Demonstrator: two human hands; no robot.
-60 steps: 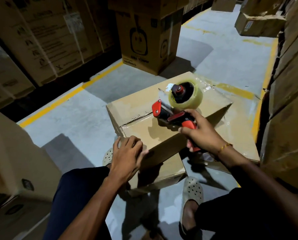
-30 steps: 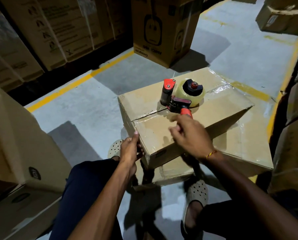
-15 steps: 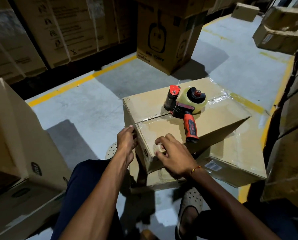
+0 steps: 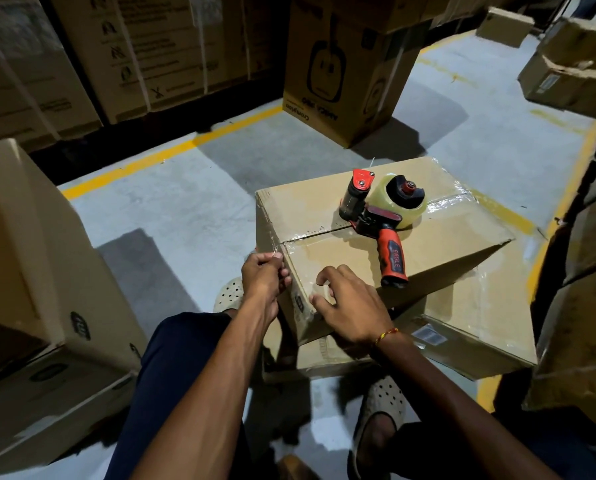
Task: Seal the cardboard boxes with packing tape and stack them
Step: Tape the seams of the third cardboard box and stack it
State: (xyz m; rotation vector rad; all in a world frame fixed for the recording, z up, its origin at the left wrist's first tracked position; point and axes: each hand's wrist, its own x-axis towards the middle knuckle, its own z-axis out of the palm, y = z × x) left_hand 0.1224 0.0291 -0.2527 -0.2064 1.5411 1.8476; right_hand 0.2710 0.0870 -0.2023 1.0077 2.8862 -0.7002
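A brown cardboard box [image 4: 327, 258] sits tilted on a larger flat taped box [image 4: 476, 327]. Clear tape runs along its top seam. A red and black tape dispenser [image 4: 381, 216] with a clear roll lies on its top, nobody holding it. My left hand [image 4: 265, 275] is at the box's near left corner, fingers curled and pinching the tape end at the edge. My right hand [image 4: 348, 303] lies on the near side face with fingers spread and bent, pressing the tape down.
Stacked printed cartons [image 4: 116, 53] line the back left, one tall carton [image 4: 345, 67] stands ahead. An open box [image 4: 40, 271] is close on my left, more boxes [image 4: 587, 237] on my right. Grey floor [image 4: 192, 202] with yellow lines lies between. My sandalled feet are under the boxes.
My right hand let go of the dispenser, leaving it on the box top, and came down to the near side face. My left hand moved up to the box's corner edge.
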